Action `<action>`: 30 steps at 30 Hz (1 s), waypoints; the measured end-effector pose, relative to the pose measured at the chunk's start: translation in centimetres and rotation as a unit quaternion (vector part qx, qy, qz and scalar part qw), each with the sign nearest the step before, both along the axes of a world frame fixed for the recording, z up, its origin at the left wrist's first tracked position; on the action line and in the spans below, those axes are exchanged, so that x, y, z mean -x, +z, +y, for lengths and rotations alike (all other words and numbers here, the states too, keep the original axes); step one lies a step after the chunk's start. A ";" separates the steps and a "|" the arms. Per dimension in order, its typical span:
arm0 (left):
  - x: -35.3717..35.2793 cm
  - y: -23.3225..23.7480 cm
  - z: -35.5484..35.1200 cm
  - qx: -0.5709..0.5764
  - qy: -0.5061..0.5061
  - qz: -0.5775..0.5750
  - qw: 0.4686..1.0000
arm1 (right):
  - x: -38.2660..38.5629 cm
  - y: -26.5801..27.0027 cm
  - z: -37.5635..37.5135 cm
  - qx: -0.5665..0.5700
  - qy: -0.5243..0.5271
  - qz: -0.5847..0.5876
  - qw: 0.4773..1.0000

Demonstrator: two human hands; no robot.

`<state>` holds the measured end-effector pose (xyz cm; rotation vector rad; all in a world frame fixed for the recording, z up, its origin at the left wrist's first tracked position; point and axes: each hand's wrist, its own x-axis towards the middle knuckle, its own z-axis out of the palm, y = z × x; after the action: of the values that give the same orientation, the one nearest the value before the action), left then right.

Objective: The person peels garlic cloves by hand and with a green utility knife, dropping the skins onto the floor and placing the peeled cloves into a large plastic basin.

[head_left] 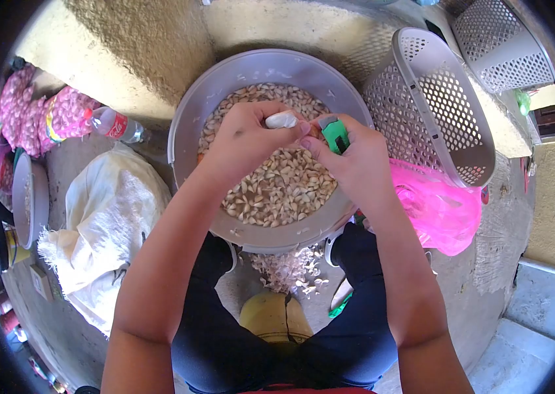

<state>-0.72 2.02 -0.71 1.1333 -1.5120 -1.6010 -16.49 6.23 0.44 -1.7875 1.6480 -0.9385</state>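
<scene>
Both hands are over the basin (244, 73), their fingertips almost meeting. The left hand (244, 134) has its fingers closed round a white piece (281, 119), probably a clove, above the cloves heaped below. The right hand (359, 154) grips a green tool (334, 136), perhaps a small knife, between thumb and fingers; its working edge is not clear. I judge the step in hand to be peeling or trimming, one piece at a time. The next move would call for a firm pinch on the left and a short, light stroke on the right, away from the left thumb.

Many loose cloves (277, 190) cover the bottom of the basin, with scraps of skin on its walls. Just this side of it, between the person's legs, husks (284, 268) lie in a pile on the concrete floor (474, 243), beside a yellow object (263, 315) that may be a seat.

Left of the basin slumps a white sack (110, 203); to the right, a pink bag (438, 210) lies against a tilted mesh basket (386, 105). Farther off are a bottle (118, 125), pink net bags (70, 113), a second basket (497, 39) and a rough yellowish wall (116, 39), with pale tiles (527, 348) off to the right.
</scene>
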 end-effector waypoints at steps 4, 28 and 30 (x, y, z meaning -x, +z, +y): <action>-0.7 0.3 -0.3 -0.040 -0.029 -0.021 0.999 | 0.5 0.0 0.1 -0.019 0.028 0.013 0.999; -0.9 0.2 -0.2 0.011 -0.078 -0.112 0.991 | 0.9 0.1 0.2 -0.069 0.068 0.003 0.995; -0.7 0.2 -0.1 0.012 -0.069 -0.117 0.991 | 0.7 0.2 0.2 -0.065 0.073 0.008 0.995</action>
<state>0.03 1.88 -0.51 1.2625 -1.7898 -1.5787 -17.23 6.48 0.69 -1.8024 1.5275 -0.7366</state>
